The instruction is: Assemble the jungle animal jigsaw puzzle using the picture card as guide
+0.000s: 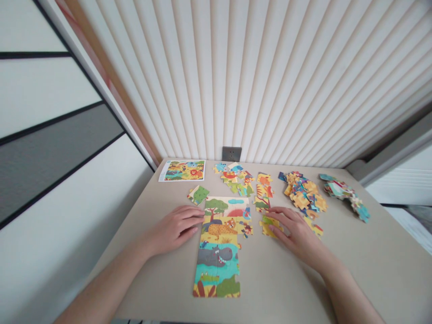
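Puzzle pieces (269, 226) under right hand (295, 231)

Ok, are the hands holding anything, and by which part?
Nothing is clearly gripped: the left hand rests beside the assembled jigsaw puzzle, and the right hand lies flat on yellow puzzle pieces, with no visible pinch.

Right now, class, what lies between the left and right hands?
The head view shows a partly assembled jigsaw puzzle between the left hand and right hand.

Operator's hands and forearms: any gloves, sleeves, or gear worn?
The left hand and right hand are bare: no gloves, rings or watch visible. The left forearm and right forearm are bare as well, with no sleeves, cables or markings in view.
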Demonstrator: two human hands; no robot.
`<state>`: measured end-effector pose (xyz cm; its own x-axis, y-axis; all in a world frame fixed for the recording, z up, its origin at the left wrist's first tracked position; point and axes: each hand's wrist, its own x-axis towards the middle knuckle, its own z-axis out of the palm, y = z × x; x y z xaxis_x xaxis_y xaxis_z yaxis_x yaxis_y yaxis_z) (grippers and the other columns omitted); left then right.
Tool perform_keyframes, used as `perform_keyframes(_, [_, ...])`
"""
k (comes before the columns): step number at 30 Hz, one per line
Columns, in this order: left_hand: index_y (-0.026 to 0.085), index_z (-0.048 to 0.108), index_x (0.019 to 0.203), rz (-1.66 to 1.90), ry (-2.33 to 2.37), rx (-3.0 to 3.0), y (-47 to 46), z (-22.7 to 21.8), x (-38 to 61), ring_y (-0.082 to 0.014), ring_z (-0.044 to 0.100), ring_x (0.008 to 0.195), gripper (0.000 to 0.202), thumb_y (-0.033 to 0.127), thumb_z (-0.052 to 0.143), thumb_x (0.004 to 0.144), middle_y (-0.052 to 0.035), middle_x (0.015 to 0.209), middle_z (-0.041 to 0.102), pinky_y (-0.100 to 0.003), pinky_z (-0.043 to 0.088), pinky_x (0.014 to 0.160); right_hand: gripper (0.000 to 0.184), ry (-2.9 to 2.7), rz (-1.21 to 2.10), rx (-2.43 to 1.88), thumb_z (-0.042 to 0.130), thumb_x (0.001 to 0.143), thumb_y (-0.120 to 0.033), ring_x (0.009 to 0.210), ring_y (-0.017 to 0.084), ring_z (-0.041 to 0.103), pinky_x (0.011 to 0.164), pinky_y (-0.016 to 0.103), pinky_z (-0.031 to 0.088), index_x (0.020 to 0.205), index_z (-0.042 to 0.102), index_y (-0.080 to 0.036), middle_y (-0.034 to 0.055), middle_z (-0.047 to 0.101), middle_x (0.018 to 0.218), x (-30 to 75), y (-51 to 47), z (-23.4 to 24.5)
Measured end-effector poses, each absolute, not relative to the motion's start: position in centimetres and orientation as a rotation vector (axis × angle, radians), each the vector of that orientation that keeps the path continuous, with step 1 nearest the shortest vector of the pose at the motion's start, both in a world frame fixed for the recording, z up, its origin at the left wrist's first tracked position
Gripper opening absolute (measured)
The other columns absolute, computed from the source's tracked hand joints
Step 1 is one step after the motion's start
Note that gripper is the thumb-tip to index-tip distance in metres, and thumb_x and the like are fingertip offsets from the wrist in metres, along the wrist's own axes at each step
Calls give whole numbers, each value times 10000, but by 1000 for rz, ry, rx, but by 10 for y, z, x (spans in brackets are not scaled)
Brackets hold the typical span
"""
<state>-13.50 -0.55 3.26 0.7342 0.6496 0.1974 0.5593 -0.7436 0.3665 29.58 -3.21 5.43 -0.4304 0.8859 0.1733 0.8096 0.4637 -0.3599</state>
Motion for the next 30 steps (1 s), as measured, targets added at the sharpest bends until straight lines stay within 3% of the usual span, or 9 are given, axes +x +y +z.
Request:
perform_keyframes(20, [292,622,1405,411,950,2663,-5,32,-136,-253,543,1354,396,198,515,1035,-68,1428,623,-462,470,1144,322,-2362,377,-1407,518,1046,-357,1262,282,620,1083,490,498,1324,674,-309,103,655,1364,286,-37,55])
perform_keyframes(26, [294,622,1408,405,948,2671,-5,30,-137,-247,539,1363,392,209,516,1040,-65,1437,621,-457,459,1161,296,-2227,406,-1435,485,1053,-354,1143,258,681,1002,418,550,1214,721,-277,92,713,1256,280,-22,62])
perform_keyframes(30, [299,636,1396,461,937,2663,-4,30,-137,-250,562,1345,389,218,536,1030,-66,1416,640,-459,467,1155,286,-2238,273,-1550,508,1033,-342,1146,260,679,1029,384,510,1161,736,-226,91,744,1203,268,23,81])
